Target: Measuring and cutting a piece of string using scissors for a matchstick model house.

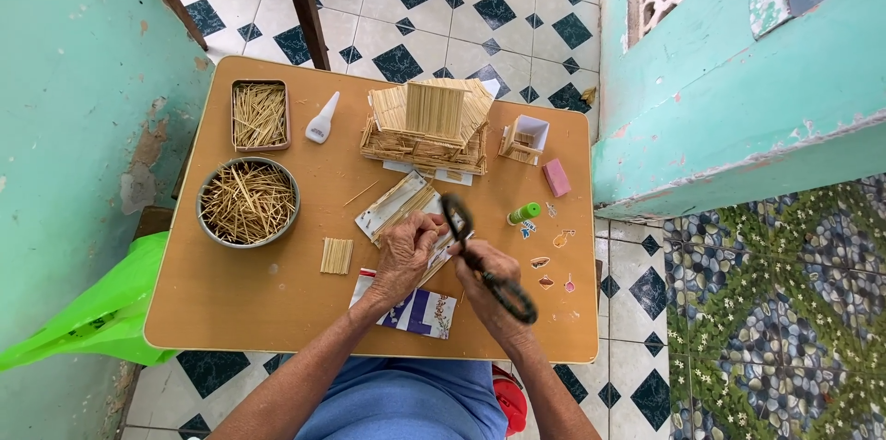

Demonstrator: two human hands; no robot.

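Right hand (487,276) clamped on black scissors (484,255), blades pointing to 11 o'clock. Left hand (406,251) pinches stick panel (434,260) at table (277,311) centre, steadying it for cut. Stick house (426,126) at 12; round stick bowl (247,202) at 9.

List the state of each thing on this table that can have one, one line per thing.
Stick house: upright, roof on.
Round tin: open, full of loose sticks.
Rectangular tin: open, holds sticks.
Glue bottle: lying down, cap on.
Small box model: open-topped.
Green glue stick: lying on its side.
Scissors: in right hand.
Left hand: gripping a stick panel.
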